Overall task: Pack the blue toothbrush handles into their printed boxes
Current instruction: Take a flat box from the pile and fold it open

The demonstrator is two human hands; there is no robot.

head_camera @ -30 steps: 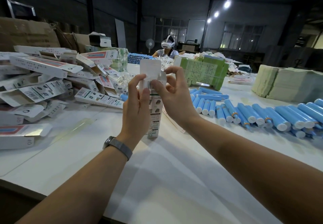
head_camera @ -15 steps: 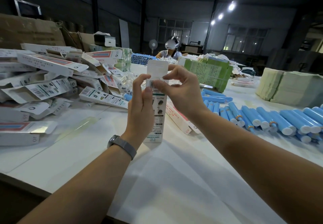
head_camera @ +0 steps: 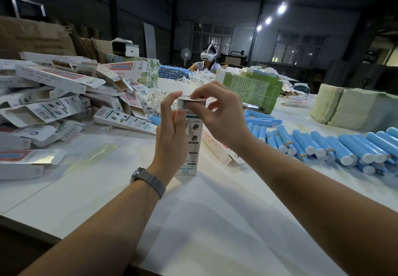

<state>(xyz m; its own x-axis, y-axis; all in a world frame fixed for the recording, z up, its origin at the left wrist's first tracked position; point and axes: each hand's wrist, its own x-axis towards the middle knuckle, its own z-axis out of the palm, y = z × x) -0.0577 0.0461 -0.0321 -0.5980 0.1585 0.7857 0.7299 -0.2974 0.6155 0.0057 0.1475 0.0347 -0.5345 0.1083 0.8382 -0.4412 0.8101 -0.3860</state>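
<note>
While I stand one printed box (head_camera: 191, 146) up on the white tabletop (head_camera: 215, 222), a big heap of boxes (head_camera: 53, 103) waits by the left edge, I think so I can grab one fast. My left hand (head_camera: 170, 137) grips the side of the standing box to keep it straight. My right hand (head_camera: 217, 112) pinches the top flap (head_camera: 190, 98) and bends it down over the opening, so I think I am closing it. I cannot see if a handle is inside. Lots of blue toothbrush handles (head_camera: 344, 146) lie in rows toward the right edge, near my right hand for the next pick.
</note>
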